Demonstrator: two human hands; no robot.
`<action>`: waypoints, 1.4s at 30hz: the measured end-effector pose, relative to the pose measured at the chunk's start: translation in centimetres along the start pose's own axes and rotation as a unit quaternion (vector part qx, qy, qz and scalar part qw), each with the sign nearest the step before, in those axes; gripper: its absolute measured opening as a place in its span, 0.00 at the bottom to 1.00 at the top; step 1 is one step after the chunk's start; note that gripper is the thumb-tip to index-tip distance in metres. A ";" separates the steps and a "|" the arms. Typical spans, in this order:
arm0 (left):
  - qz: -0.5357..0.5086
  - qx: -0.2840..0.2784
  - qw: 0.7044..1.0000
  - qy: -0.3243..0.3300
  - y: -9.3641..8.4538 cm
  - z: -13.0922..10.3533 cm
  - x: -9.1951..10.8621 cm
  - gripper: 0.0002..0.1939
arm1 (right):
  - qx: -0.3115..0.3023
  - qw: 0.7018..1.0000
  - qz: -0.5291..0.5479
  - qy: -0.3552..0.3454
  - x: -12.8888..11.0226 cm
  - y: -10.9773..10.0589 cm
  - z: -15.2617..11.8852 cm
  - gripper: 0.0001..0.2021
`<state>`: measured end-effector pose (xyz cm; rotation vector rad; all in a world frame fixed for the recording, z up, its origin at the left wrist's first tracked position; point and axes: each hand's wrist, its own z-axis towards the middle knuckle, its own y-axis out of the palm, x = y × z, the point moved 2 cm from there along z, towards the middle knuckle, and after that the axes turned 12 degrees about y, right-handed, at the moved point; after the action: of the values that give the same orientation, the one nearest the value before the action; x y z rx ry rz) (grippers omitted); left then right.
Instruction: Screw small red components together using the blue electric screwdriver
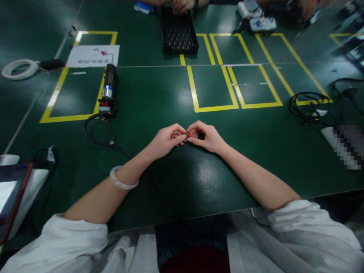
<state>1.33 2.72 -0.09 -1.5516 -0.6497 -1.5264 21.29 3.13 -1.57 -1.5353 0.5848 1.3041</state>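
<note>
Firstly, we list one small red and orange piece [189, 134], held above the green table [153, 91], over the middle of its near edge and a little way in; it is too small for us to say what it is. Left hand [166, 142]: fingertips closed on the piece from its left end, a white bangle [125, 186] on the forearm. Right hand [207, 137]: thumb and fingers pinched on the same piece from the other end. Toward the table's left side we record a dark cylindrical tool [108, 83], lying over the right strip of a yellow tape outline [68, 118], with a black cord [92, 138] running from it toward the near edge. Beyond it, a white paper sheet [85, 57]; farther left, a white ring [21, 77]. Toward the far edge, near its middle, we enter a black tray [180, 50], a co-worker's hands [182, 5] at its far end. Toward the right side, a coil of black cable [295, 108]. By the near left corner, we note a tablet [8, 197], cut off by the view.
</note>
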 end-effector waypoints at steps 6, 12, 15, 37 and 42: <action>0.019 0.014 1.000 0.014 0.0 0.1 -0.2 0.17 | 0.012 1.000 0.005 -0.014 0.3 0.0 0.1 0.09; -0.003 0.019 1.000 -0.008 -0.2 0.2 -0.3 0.17 | 0.017 0.998 -0.008 -0.061 0.3 0.0 0.2 0.07; 0.002 0.023 1.000 0.003 -0.2 0.1 -0.4 0.16 | 0.021 0.998 -0.009 -0.052 0.3 0.0 0.2 0.08; 0.079 0.014 0.995 0.062 -0.2 0.2 -0.5 0.15 | 0.021 0.991 -0.100 -0.085 0.0 0.2 0.1 0.06; 0.076 0.014 0.994 0.071 -0.1 0.3 -0.6 0.14 | 0.020 0.990 -0.108 -0.083 -0.1 0.3 0.1 0.05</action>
<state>1.29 3.15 -0.61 -1.4231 -0.4586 -1.4916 21.04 3.07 -1.61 -1.3982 0.3278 1.2315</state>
